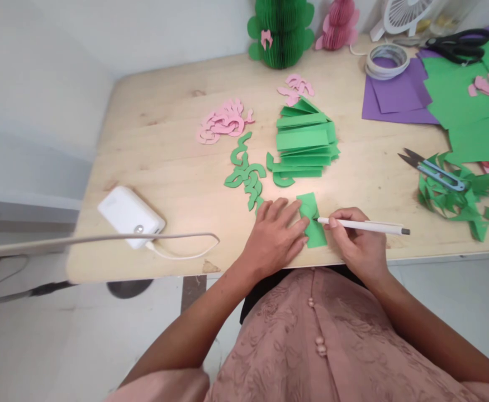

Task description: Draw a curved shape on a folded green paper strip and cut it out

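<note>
Near the table's front edge lies a small green paper piece (316, 237) with a faint curved line on it. My left hand (275, 237) rests flat, fingers spread, its fingertips pressing the paper's left side. A white pen (364, 225) is gripped in my right hand (361, 243), its tip touching the paper's right part. Just beyond are curved green paper cutouts (246, 173) in a loose pile. Behind the paper stands a bundle of folded green strips (305, 139). Pink cutouts (223, 123) lie farther back.
At left sits a white power bank (129, 215) with its cable (185, 257). On the right, blue thread snips (437, 170) lie on green scraps (457, 201). Tape rolls (387, 61), purple paper (399, 97), black scissors (457, 46) and honeycomb paper shapes (281, 36) occupy the back.
</note>
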Demonstrator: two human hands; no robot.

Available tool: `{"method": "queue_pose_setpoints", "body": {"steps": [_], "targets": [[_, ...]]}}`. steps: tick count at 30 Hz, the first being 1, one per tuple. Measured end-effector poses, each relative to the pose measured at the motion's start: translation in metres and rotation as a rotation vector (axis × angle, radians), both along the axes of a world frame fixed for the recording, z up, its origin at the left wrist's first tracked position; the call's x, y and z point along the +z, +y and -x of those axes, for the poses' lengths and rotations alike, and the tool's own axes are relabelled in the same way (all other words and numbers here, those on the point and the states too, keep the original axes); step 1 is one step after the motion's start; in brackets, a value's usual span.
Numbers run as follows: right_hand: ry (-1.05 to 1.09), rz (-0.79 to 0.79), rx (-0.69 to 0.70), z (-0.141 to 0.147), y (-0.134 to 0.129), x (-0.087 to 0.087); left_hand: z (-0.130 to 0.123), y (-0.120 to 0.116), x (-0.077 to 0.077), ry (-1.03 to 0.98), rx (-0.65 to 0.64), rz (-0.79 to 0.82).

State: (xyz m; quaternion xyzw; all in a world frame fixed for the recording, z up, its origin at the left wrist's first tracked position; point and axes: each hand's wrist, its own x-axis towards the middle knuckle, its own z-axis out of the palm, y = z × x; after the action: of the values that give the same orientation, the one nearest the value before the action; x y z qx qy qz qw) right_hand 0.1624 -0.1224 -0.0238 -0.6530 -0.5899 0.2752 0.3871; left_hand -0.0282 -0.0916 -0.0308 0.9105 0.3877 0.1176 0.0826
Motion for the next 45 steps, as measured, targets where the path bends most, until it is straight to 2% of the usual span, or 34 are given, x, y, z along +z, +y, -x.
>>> {"method": "queue_pose_setpoints", "body": {"steps": [17, 45], "targets": [[-0.046, -0.050, 0.040, 0.0014, 0.0024, 0.0025, -0.0003, -0.0005, -0.0001, -0.001, 0.005, -0.004], [-0.070, -0.035, 0.008, -0.0022, -0.0017, -0.0008, 0.0001, 0.0000, 0.0001, 0.005, 0.001, -0.007]]}}
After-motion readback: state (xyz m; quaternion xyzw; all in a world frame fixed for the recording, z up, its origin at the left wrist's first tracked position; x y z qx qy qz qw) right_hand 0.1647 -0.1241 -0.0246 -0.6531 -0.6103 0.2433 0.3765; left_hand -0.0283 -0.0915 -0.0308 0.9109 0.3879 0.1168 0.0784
